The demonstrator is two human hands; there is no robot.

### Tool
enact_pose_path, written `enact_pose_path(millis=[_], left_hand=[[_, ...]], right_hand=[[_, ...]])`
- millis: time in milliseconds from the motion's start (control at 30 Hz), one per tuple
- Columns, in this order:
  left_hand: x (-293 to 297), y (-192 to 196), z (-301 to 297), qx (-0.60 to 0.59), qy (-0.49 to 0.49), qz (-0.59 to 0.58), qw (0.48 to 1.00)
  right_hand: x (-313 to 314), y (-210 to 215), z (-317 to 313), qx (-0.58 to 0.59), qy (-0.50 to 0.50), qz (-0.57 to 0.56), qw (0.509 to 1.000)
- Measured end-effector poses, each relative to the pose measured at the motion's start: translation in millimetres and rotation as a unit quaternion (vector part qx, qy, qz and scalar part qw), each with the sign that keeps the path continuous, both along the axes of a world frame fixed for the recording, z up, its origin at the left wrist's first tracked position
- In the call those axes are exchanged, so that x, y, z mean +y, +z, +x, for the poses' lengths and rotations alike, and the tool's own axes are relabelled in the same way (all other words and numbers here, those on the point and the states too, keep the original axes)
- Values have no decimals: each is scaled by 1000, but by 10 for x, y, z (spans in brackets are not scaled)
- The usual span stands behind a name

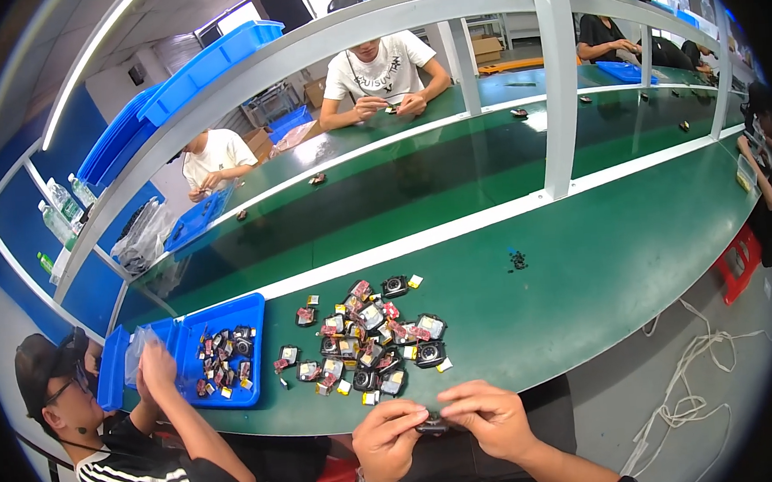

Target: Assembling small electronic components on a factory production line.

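Observation:
My left hand (388,440) pinches a small black camera-like device (433,425) between thumb and fingers, just off the table's near edge. Beside it, my right hand (490,418) has thumb and forefinger brought together at the device's upper right; whatever they grip is too small or hidden to tell. Beyond my hands, a loose pile of similar black devices (371,316) lies on the green table (515,321). Many have red circuit boards and silver-and-yellow battery-like packs exposed.
A blue tray (261,337) with more devices stands left of the pile. At the left, a co-worker (134,460) handles a clear plastic bag (137,355). Small black parts (517,259) lie to the right. A white post (556,80) and rail rise behind; more people sit across.

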State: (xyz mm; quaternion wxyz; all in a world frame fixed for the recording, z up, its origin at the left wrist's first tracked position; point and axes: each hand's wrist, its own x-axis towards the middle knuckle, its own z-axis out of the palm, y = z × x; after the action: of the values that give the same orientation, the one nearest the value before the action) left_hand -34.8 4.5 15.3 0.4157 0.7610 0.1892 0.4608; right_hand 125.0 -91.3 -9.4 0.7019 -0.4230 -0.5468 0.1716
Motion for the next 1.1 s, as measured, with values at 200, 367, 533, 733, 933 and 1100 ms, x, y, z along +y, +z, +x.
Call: enact_pose_path(millis=[200, 367, 533, 733, 933, 1100], left_hand=[[-8, 116, 83, 62, 15, 210, 976], [91, 145, 5, 56, -48, 168, 983], [287, 165, -74, 61, -148, 74, 984], [319, 221, -74, 70, -167, 106, 978], [150, 7, -111, 25, -111, -274, 955], [123, -111, -135, 26, -191, -469, 862]], right_hand=[[-163, 225, 25, 288, 183, -369, 865], [-156, 214, 85, 325, 223, -359, 846], [-147, 170, 92, 317, 268, -338, 844], [-127, 174, 81, 262, 233, -366, 862], [-214, 482, -48, 39, 15, -272, 961], [-118, 449, 115, -1, -12, -300, 954]])
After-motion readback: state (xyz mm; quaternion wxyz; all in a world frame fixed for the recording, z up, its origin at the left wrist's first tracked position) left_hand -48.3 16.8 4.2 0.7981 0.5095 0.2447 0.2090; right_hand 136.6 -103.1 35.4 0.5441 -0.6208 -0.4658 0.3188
